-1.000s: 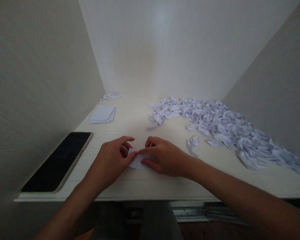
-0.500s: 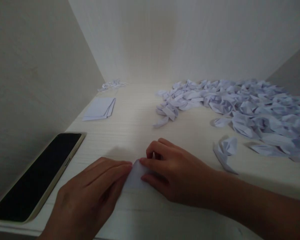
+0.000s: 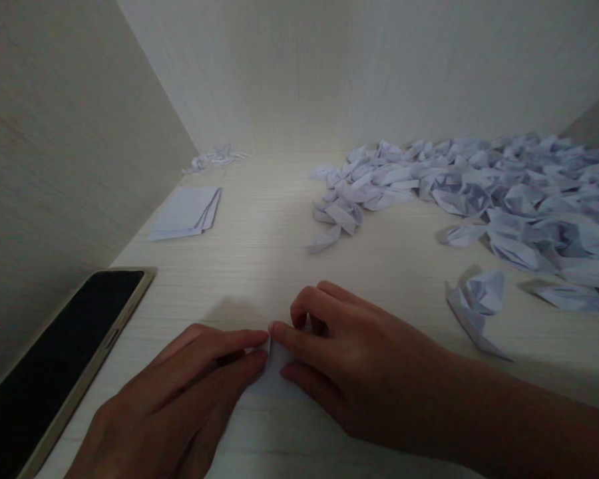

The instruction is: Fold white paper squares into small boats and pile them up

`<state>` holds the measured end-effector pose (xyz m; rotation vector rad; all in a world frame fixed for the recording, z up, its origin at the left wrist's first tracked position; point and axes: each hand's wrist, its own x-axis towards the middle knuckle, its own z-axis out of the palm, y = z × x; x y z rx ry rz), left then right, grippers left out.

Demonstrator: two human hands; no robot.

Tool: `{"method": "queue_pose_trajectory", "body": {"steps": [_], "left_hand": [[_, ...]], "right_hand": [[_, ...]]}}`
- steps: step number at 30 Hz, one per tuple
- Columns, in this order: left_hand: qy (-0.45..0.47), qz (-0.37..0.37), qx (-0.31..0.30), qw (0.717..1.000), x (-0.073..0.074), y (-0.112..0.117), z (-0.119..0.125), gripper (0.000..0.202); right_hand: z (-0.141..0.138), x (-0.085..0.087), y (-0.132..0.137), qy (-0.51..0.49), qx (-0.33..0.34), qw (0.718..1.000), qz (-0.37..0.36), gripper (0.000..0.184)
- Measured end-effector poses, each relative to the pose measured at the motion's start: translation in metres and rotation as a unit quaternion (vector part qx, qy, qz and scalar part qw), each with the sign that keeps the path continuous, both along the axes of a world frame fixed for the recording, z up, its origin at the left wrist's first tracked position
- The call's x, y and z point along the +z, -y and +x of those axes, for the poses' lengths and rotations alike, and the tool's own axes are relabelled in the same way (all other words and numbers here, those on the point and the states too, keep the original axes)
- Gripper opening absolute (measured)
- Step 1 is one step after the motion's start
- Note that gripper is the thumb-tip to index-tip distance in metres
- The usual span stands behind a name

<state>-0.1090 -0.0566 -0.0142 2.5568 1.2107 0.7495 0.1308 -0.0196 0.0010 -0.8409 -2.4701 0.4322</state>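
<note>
A small sheet of white paper (image 3: 275, 376) lies on the pale table, mostly covered by my fingers. My left hand (image 3: 180, 392) pinches its left side, with the fingertips at a folded edge. From the right, my right hand (image 3: 339, 359) presses the paper's top corner with the index finger, while the thumb rests lower on the sheet. The fingertips of both hands nearly meet at that corner. Beyond the right forearm sits one folded paper piece (image 3: 479, 309) with a curled shape and a pointed end.
A phone (image 3: 74, 352) with a dark screen lies at the left. Behind it are a stack of paper squares (image 3: 184, 209) and a small heap of white scraps (image 3: 214, 158). Many folded paper pieces (image 3: 479, 179) spread over the back right. Walls (image 3: 299, 80) enclose the back and sides.
My left fingertips have moved inward over the paper's left side, now touching a raised folded edge by the right index finger. Less of the paper shows. The view has shifted slightly.
</note>
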Motion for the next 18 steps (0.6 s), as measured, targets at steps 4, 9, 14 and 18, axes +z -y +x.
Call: {"method": "queue_pose_trajectory", "body": {"steps": [4,9,14,18], "left_hand": [[-0.001,-0.004,-0.001,1.000,0.000,0.000,0.000,0.042],[-0.001,-0.014,-0.013,1.000,0.002,-0.002,0.001,0.041],[-0.008,-0.026,-0.019,0.999,0.007,-0.005,0.002,0.039],[-0.031,-0.025,-0.028,0.999,0.011,-0.006,0.003,0.041]], "right_hand": [[0.000,0.000,0.000,0.019,0.004,1.000,0.005,0.016],[0.001,0.000,-0.002,0.026,0.010,1.000,0.001,0.015],[0.001,0.001,-0.003,0.033,0.006,0.999,-0.003,0.015],[-0.001,0.000,-0.003,0.039,0.013,0.999,-0.002,0.013]]}}
